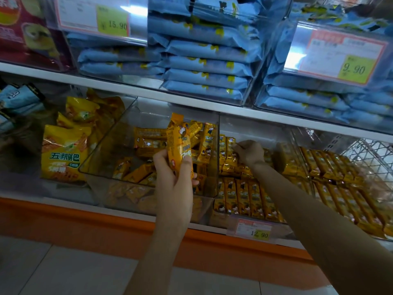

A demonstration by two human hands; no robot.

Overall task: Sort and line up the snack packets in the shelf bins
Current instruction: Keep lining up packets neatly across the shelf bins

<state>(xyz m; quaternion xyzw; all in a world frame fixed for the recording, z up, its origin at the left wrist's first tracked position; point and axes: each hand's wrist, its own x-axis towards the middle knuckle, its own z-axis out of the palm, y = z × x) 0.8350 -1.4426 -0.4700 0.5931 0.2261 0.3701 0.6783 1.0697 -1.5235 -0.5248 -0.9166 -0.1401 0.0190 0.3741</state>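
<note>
Forearms enter from the bottom edge, both reaching into the lower shelf.

Far left: large yellow bags (pixel 63 154) with green lettering, standing loosely, some leaning.

Next right: tilted clear bin (pixel 127 124), its front raised. Loose packets (pixel 148 143) lie inside in no order, some flat, some on edge.

Centre: left hand (pixel 174 179) in front of that bin, fingers and thumb wrapped round a held bundle (pixel 178 143) of slim packets, long axis upright. Wrappers are glossy yellow-orange with a small cartoon face, white lettering and crimped ends. How many are in the bundle cannot be told.

Right of centre: right hand (pixel 251 153) deep in the neighbouring clear compartment, fingers curled onto upright packets (pixel 228 150) at the back. Below it, lined-up packets (pixel 244 194) of the same kind stand side by side in a neat front row; more rows run on to the right. Price tag (pixel 251 229) reads 12.90.

Far right: wire basket (pixel 370 154).

Upper shelf: stacked blue packs (pixel 204 67) in clear bins.
</note>
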